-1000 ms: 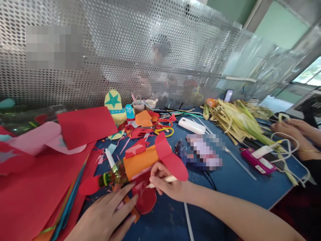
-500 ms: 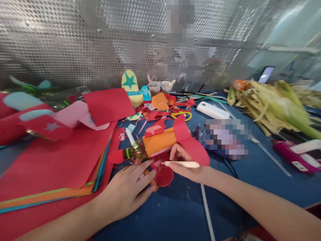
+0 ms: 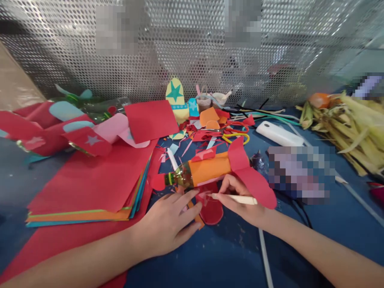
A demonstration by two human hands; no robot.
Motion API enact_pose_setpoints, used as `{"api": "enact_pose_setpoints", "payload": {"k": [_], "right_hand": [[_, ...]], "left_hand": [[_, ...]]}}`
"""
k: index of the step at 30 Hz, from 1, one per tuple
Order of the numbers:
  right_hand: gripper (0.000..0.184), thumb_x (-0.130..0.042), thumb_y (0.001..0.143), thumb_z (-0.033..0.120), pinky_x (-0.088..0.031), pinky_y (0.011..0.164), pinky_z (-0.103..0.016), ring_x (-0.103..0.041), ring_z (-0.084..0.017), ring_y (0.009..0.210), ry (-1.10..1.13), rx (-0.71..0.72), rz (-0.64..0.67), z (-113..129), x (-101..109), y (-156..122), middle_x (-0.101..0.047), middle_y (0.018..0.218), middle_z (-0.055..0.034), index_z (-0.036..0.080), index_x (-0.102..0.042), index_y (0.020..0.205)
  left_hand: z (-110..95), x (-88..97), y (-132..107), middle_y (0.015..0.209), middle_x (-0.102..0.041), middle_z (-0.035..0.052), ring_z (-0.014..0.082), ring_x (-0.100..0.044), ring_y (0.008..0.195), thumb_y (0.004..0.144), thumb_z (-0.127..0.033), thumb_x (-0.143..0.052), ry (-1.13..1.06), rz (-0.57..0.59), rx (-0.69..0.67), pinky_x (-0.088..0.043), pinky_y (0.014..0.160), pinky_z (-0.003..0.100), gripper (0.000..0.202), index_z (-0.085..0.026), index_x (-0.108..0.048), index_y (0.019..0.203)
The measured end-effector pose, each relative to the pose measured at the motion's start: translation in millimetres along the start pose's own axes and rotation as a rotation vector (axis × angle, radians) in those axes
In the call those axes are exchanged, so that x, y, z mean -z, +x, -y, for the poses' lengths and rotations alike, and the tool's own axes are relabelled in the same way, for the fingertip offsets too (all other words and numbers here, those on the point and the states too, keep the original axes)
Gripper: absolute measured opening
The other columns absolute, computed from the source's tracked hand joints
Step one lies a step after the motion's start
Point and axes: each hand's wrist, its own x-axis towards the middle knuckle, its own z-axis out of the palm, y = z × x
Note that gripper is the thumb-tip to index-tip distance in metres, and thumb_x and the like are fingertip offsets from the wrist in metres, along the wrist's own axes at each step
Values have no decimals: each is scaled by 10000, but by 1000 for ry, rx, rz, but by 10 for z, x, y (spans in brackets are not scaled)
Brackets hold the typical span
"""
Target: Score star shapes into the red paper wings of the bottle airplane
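Note:
My right hand (image 3: 237, 192) grips a slim white pen (image 3: 244, 199), its tip at a pale pink star (image 3: 205, 197) on a red rounded flap (image 3: 213, 214). With fingers spread, my left hand (image 3: 172, 218) lies flat, its fingertips at the flap's left edge. An orange strip (image 3: 198, 218) shows partly under those fingers. Just beyond both hands a green bottle (image 3: 184, 175) lies on its side, wrapped in an orange sheet (image 3: 210, 169). Red fin-like pieces (image 3: 256, 186) stick out at its right end, and a red rounded piece (image 3: 158, 182) covers its mouth.
Coloured sheets (image 3: 90, 184) are stacked at left, below a red-wrapped bottle craft (image 3: 48, 128). Paper scraps and scissors (image 3: 240, 136) lie behind the bottle. At right are a white elongated device (image 3: 279, 134), dry corn husks (image 3: 339, 124) and a white stick (image 3: 265, 256). A perforated metal panel (image 3: 186, 44) closes the back.
The view has swung left, so everything appears shifted right. My hands keep nearly the same places over the red flap, and the pen tip stays at the star.

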Motion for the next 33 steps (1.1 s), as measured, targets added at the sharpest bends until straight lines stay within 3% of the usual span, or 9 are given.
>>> {"api": "enact_pose_setpoints", "payload": {"k": [4, 9, 14, 16, 22, 28, 33], "right_hand": [[195, -590, 847, 288, -390, 551, -242, -466, -104, 588, -49, -21, -5, 52, 6, 26, -444, 680, 48, 218, -429, 763], [208, -575, 853, 291, -410, 561, -242, -469, -100, 585, 64, -29, -20, 45, 0, 57, -441, 676, 54, 222, -408, 750], [184, -582, 842, 289, -398, 532, -238, -463, -96, 552, 68, -37, 27, 91, -1, 33, -430, 670, 56, 221, -425, 772], [167, -562, 843, 261, -379, 519, -237, -449, -95, 538, 97, -35, 38, 107, -3, 24, -424, 656, 60, 225, -412, 778], [195, -530, 860, 269, -313, 464, -237, -371, -93, 488, 36, 9, -60, 62, -24, 25, -388, 598, 66, 230, -398, 723], [181, -565, 864, 310, -420, 539, -269, -442, -117, 571, 3, 0, -34, 27, -17, 9, -448, 677, 29, 233, -447, 752], [181, -542, 855, 271, -471, 569, -275, -390, -95, 511, 40, -2, -17, 67, -26, 22, -396, 626, 57, 232, -422, 724]], "left_hand": [[47, -80, -70, 1236, -598, 104, 261, -636, 976, 967, -330, -372, 8, -42, 3, -564, 784, 415, 330, -216, -609, 1168], [107, -191, -120, 1270, -583, 72, 258, -624, 1007, 958, -365, -397, 5, -91, -8, -551, 816, 400, 344, -266, -591, 1225], [84, -114, -61, 1224, -615, 77, 242, -636, 982, 964, -356, -377, 52, -110, -15, -556, 810, 377, 346, -245, -627, 1177], [64, -77, -31, 1213, -616, 100, 233, -647, 947, 972, -352, -357, 56, -60, -24, -567, 777, 371, 354, -223, -639, 1144], [18, -37, 22, 1156, -623, 161, 262, -648, 900, 980, -329, -327, 10, -11, -15, -566, 731, 424, 367, -154, -635, 1075], [3, -23, 17, 1192, -598, 158, 243, -636, 860, 979, -340, -329, -9, 24, -12, -559, 714, 408, 352, -152, -610, 1076], [-4, -23, 12, 1200, -590, 148, 228, -628, 856, 982, -344, -314, -1, 28, -10, -556, 707, 386, 355, -165, -607, 1072]]}}
